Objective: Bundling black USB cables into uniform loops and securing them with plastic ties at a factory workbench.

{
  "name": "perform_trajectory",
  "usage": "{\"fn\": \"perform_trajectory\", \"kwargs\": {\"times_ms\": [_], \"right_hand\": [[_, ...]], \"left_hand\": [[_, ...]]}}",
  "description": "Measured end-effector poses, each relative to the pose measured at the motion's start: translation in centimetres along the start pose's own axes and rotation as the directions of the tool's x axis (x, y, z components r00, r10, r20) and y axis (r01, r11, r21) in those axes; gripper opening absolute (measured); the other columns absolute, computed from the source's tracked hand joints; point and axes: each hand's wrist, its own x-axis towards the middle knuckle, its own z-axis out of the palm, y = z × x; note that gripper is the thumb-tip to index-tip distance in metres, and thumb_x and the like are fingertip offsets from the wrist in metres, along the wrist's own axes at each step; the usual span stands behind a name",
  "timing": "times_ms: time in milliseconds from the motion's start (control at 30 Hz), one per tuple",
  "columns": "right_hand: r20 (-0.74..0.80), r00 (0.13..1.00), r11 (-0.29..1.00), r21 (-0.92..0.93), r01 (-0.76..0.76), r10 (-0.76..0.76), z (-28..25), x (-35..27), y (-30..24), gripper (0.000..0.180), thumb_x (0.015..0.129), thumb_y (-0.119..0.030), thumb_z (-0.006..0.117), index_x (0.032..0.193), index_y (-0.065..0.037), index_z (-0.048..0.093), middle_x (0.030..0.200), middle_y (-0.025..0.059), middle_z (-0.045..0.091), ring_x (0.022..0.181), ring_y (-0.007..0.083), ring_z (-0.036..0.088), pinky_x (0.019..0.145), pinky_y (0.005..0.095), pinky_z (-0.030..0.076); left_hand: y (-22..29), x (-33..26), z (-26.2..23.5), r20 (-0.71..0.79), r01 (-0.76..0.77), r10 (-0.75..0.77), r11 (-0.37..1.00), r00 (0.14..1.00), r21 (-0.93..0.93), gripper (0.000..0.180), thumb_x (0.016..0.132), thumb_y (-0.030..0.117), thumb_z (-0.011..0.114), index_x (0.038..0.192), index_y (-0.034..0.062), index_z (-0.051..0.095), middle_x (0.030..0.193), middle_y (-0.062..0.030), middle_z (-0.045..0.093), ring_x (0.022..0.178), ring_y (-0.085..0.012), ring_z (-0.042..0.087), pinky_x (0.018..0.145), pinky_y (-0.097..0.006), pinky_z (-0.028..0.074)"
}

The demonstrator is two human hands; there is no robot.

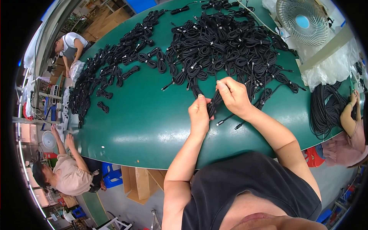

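Note:
In front of me, my left hand is closed around a coiled black cable, with the thumb lying along its top. Thumb and fingers of my right hand pinch the far end of the same coil; exactly what sits between these fingertips is partly hidden. Two cable ends with metal plugs stick out below the right hand, toward me. Just beyond both hands lies a large heap of black coiled cables, many with silvery plugs showing.
A long row of bundled cables curves along the left of the green table. At right stand a white fan, clear plastic bags and a big black cable coil. Other people work at left and far right. An open cardboard box is below the table edge.

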Motion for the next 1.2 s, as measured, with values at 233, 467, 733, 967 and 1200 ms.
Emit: {"fn": "perform_trajectory", "kwargs": {"times_ms": [233, 467, 733, 967, 1200], "right_hand": [[-0.067, 0.998, 1.000, 0.000, 0.009, -0.008, -0.3, 0.1, 0.2, 0.022, 0.089, -0.012, 0.051, 0.072, 0.001, 0.055, 0.062, 0.0043, 0.055, 0.050, 0.0050, 0.045, 0.044, 0.0215, 0.035], [0.067, 0.969, 0.947, 0.205, -0.247, 0.238, -0.3, 0.6, 1.1, 0.028, 0.091, -0.019, 0.049, 0.072, 0.000, 0.055, 0.064, 0.0003, 0.055, 0.057, 0.0040, 0.047, 0.050, 0.0204, 0.038], [0.096, 0.972, 0.940, 0.249, -0.234, 0.216, -1.0, 0.9, 1.1, 0.028, 0.092, -0.019, 0.047, 0.072, -0.001, 0.055, 0.063, 0.0008, 0.055, 0.055, 0.0043, 0.047, 0.049, 0.0200, 0.038], [0.119, 0.991, 0.932, 0.347, -0.104, 0.067, -1.5, 1.0, 0.3, 0.028, 0.093, -0.016, 0.045, 0.071, -0.001, 0.051, 0.067, 0.0040, 0.057, 0.058, 0.0067, 0.050, 0.053, 0.0211, 0.041], [0.182, 0.976, 0.931, 0.321, -0.174, 0.120, -1.6, 1.3, 0.3, 0.026, 0.093, -0.017, 0.045, 0.073, -0.002, 0.054, 0.068, 0.0024, 0.057, 0.059, 0.0053, 0.049, 0.051, 0.0198, 0.040]], "left_hand": [[0.4, -0.9, 0.4, 0.371, 0.349, -0.273, 0.924, 0.888, -0.155, 0.056, 0.091, 0.052, 0.034, 0.078, 0.0004, 0.053, 0.049, -0.0037, 0.047, 0.034, -0.0063, 0.034, 0.032, -0.019, 0.024], [0.4, -1.1, 0.0, 0.394, 0.227, -0.184, 0.972, 0.901, -0.065, 0.049, 0.090, 0.049, 0.040, 0.086, 0.0011, 0.051, 0.055, -0.0029, 0.046, 0.040, -0.0050, 0.032, 0.036, -0.018, 0.024], [0.9, -0.4, -0.5, 0.626, 0.359, -0.231, 0.929, 0.745, -0.084, 0.032, 0.090, 0.034, 0.051, 0.099, 0.0026, 0.049, 0.067, -0.0027, 0.048, 0.046, -0.0057, 0.035, 0.040, -0.016, 0.028], [1.3, -1.4, -0.4, 0.789, 0.618, -0.163, 0.721, 0.593, -0.315, 0.029, 0.089, 0.027, 0.053, 0.103, 0.0019, 0.049, 0.074, -0.0065, 0.049, 0.049, -0.0089, 0.041, 0.036, -0.017, 0.030], [1.5, -1.4, 0.3, 0.630, 0.369, -0.239, 0.926, 0.739, -0.082, 0.023, 0.091, 0.022, 0.051, 0.102, 0.0031, 0.046, 0.075, -0.0039, 0.050, 0.054, -0.0089, 0.045, 0.043, -0.020, 0.038]]}}
